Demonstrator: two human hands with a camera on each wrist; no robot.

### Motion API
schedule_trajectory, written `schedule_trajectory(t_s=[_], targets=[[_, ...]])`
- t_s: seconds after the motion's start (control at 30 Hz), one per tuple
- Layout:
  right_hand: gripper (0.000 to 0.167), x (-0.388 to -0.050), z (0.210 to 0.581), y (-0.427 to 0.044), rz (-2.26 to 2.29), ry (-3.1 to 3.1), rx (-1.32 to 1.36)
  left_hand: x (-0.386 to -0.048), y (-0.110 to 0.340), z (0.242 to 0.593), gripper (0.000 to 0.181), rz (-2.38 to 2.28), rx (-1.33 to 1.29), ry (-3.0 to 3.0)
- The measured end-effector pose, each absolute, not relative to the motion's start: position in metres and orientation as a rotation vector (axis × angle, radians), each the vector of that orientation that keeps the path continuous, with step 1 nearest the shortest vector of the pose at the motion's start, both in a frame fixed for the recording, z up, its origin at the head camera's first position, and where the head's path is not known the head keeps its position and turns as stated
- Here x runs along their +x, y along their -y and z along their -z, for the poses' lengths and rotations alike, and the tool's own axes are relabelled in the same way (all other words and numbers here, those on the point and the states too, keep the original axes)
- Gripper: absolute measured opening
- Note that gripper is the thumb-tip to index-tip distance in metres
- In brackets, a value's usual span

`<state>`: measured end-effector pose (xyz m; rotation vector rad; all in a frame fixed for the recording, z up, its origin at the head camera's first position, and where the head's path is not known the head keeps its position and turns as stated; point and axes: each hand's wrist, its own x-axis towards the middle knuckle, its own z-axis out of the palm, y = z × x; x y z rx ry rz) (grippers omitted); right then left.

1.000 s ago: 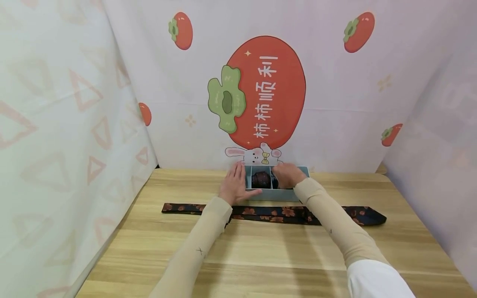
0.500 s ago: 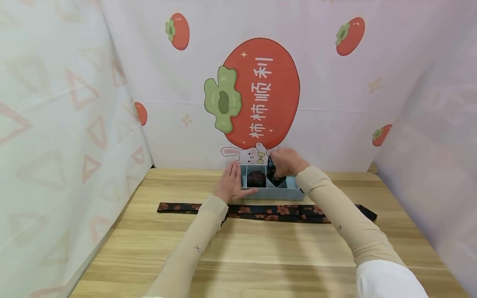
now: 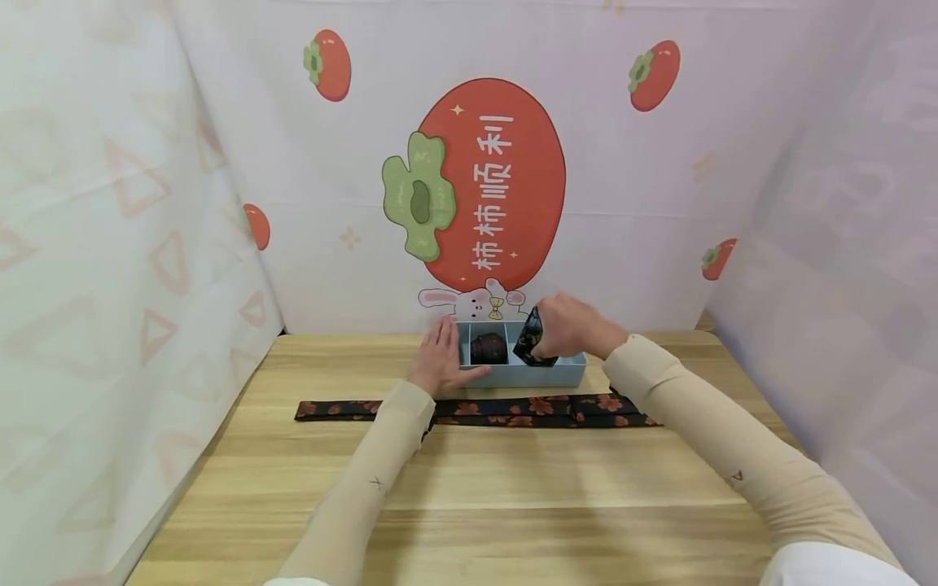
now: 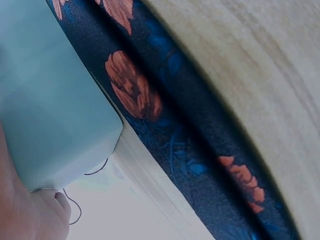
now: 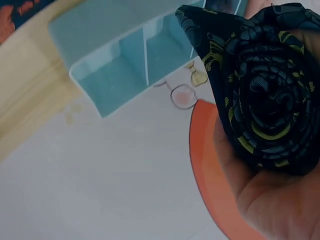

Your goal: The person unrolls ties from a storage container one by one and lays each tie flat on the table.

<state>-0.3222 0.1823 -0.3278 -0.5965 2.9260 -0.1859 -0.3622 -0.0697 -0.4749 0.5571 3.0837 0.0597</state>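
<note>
Raised since half a second ago: the dark rolled tie [image 3: 529, 338] is now higher in the right hand [image 3: 575, 325], over the blue box [image 3: 523, 376].

Lifting this roll out looks like the step in hand; the right hand's fingers wrap round its coil, a pointed end sticking out. The left hand [image 3: 438, 358] lies spread at the box's left end, thumb along the near wall, seemingly bracing it. Next, the move likely calls for a firm hold so the coil stays wound, and a steady box. Of the box's compartments, the two at the right show bare in the right wrist view; another dark roll [image 3: 488, 348] sits left of them, and the leftmost is mostly hidden. Near side of the box, a flowered tie [image 3: 540, 407] lies flat.
</note>
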Motion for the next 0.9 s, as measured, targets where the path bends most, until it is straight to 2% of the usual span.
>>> schedule_trajectory(t_s=[0.2, 0.37, 0.5, 0.7, 0.9], targets=[[0.036, -0.287, 0.326, -0.182, 0.381, -2.901, -0.578, -0.365, 0.072, 0.477, 0.123, -0.089, 0.560, -3.087], [0.051, -0.258, 0.334, -0.182, 0.620, -2.851, -0.519, -0.365, 0.071, 0.476, 0.122, -0.091, 0.575, -3.081], [0.055, -0.242, 0.353, -0.184, 0.771, -2.797, -0.399, -0.363, 0.070, 0.475, 0.123, -0.052, 0.579, -3.079], [0.043, -0.230, 0.388, -0.185, 0.917, -2.707, -0.155, -0.361, 0.072, 0.472, 0.124, -0.052, 0.573, -3.082], [0.048, -0.222, 0.429, -0.181, 0.974, -2.628, 0.025, -0.359, 0.071, 0.470, 0.124, -0.072, 0.584, -3.064]])
